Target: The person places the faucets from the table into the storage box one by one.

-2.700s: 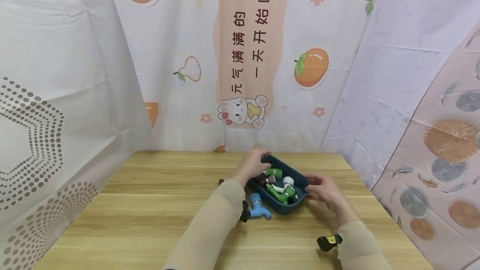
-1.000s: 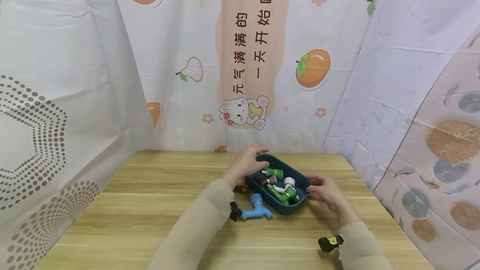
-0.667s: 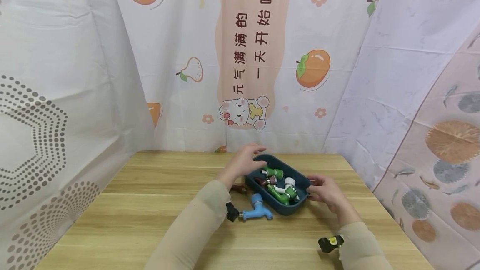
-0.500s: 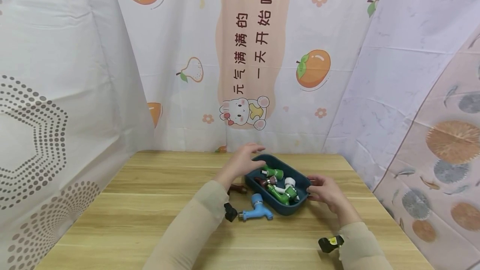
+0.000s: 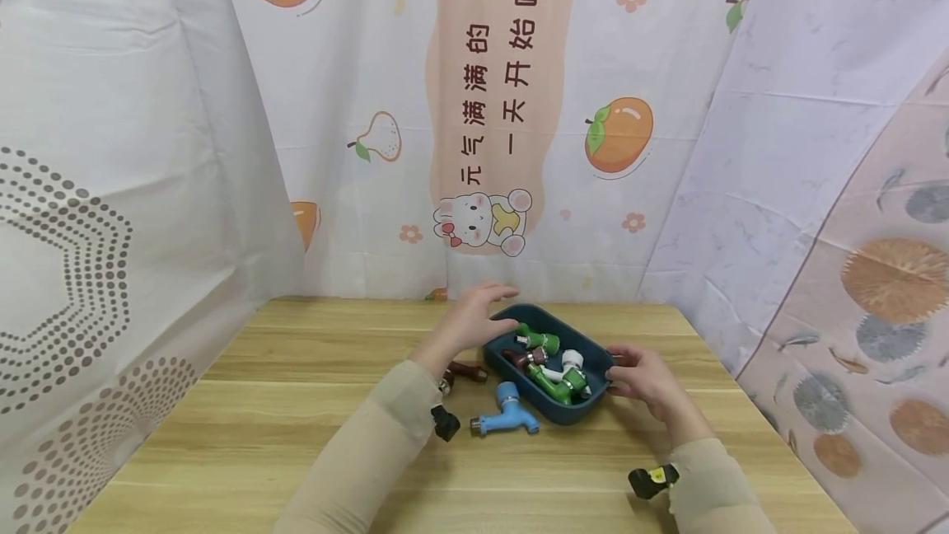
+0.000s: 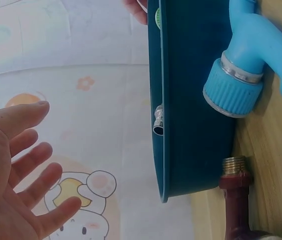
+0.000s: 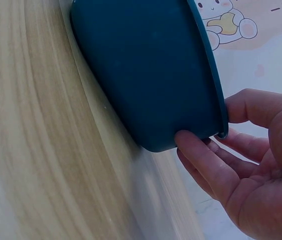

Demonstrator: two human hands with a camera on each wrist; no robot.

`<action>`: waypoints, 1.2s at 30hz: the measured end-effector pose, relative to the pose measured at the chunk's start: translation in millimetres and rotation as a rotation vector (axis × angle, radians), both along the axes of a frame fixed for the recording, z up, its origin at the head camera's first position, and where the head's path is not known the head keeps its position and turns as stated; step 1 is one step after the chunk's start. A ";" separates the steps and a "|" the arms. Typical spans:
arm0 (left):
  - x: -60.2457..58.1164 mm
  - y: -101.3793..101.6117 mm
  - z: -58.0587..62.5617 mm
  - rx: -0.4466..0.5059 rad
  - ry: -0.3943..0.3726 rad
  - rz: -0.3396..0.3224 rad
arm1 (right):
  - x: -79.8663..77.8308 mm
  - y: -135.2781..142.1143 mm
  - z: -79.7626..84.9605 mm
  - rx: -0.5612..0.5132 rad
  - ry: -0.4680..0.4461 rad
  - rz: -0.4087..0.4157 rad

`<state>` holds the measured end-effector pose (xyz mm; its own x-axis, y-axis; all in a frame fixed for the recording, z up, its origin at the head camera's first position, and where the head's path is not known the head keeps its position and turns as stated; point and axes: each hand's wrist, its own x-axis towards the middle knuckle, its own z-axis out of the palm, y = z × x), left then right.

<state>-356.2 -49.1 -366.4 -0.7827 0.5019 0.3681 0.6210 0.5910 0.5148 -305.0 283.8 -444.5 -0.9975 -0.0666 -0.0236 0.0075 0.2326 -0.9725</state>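
Observation:
A dark teal plastic bin (image 5: 593,405) stands on the wooden table with several taps in it: green ones, such as the near green tap (image 5: 552,386), a dark red tap (image 5: 525,358) and a white tap (image 5: 572,359). At the bin's right end, my right hand (image 5: 647,379) holds the rim and end wall, with fingertips on the outside. My left hand (image 5: 467,321) hovers near the bin's left end, fingers spread and nothing in them. In the left wrist view it is apart from the bin. Its palm and fingers show plainly there.
On the table left of the bin lie a blue tap (image 5: 507,412) and a dark red tap (image 5: 469,371), the latter partly behind my left wrist. Printed curtains (image 5: 356,213) stand behind and on both sides of the table (image 5: 259,435).
My left hand has drawn back to the left from above the bin, uncovering more of the dark red tap on the table. The right hand stays at the bin's end.

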 end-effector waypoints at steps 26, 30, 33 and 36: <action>12.2 -38.0 -2.3 0.005 0.056 0.117 | 0.0 0.8 -1.1 -0.020 0.001 0.010; 13.7 -42.5 -2.6 0.022 0.050 0.133 | 0.1 0.5 -0.6 -0.015 0.004 0.011; 14.8 -45.6 -2.9 0.034 0.034 0.146 | -0.3 0.2 -0.7 -0.009 0.000 0.006; 15.5 -48.6 -4.6 0.036 0.022 0.163 | -0.6 0.0 -0.9 -0.010 -0.003 -0.002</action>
<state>-340.7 -97.7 -371.0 -0.8444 0.3547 0.4016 0.5296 0.6663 0.5249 -305.6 283.8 -445.5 -0.9976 -0.0644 -0.0260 0.0110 0.2229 -0.9748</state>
